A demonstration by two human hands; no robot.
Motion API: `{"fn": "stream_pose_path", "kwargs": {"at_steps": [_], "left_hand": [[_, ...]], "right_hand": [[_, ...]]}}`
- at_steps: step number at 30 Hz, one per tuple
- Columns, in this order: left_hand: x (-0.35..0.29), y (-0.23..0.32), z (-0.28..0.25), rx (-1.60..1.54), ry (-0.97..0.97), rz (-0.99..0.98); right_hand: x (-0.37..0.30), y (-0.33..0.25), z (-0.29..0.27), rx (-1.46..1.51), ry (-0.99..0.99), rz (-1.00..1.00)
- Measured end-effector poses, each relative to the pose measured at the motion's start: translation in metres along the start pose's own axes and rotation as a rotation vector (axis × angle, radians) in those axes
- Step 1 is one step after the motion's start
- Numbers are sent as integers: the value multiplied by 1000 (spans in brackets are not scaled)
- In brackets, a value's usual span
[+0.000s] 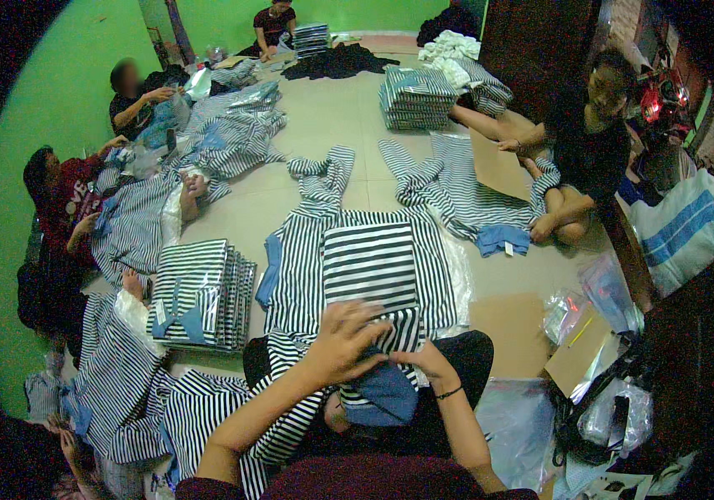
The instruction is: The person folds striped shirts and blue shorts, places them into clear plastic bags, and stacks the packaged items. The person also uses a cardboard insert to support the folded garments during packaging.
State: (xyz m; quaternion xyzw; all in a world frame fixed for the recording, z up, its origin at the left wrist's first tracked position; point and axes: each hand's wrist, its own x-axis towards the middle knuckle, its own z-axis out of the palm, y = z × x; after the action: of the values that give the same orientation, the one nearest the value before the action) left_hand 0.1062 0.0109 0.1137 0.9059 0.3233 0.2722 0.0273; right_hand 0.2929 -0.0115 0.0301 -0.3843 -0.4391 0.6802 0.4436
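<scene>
On my lap and the floor before me lies a black-and-white striped shirt (290, 267), its sleeves stretched away from me. A squared striped panel (369, 262) with a smooth front rests on it. My left hand (342, 342) is over the near edge of that panel, fingers blurred but apart from the thumb. Beside it, my right hand (430, 362) has its thumb and fingers closed at a striped fold (401, 331). Blue cloth (380, 396) sits just below both hands. The right fingertips are partly hidden by the fabric.
Stacked packed striped shirts (190, 292) stand at my left; another stack (417, 98) is farther off. Loose striped shirts (123, 383) spread along the left. Cardboard (507, 333) and clear plastic bags (515, 421) lie at my right. Several people sit around, one holding a cardboard sheet (497, 167).
</scene>
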Motion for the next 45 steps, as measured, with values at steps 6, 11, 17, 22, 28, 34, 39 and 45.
{"fn": "stream_pose_path", "kwargs": {"at_steps": [6,11,17,22,28,34,39,45], "left_hand": [[-12,28,6,-425,333,-751],[-18,39,4,-284,310,-728],[-5,7,-11,-284,340,-747],[25,-53,-34,-888,303,-665],[27,-53,-20,-1241,354,-581],[43,-38,-4,-1395,745,-624],[51,-39,0,-1266,829,-733],[20,-41,-13,-686,663,-852]], "right_hand": [[-22,7,9,39,-42,108],[-39,14,20,42,4,174],[-41,20,17,80,-18,176],[-49,29,13,152,-29,132],[-59,43,12,309,-15,62],[-57,54,8,339,83,78],[-51,59,1,323,135,117],[-33,68,-6,204,65,57]]}}
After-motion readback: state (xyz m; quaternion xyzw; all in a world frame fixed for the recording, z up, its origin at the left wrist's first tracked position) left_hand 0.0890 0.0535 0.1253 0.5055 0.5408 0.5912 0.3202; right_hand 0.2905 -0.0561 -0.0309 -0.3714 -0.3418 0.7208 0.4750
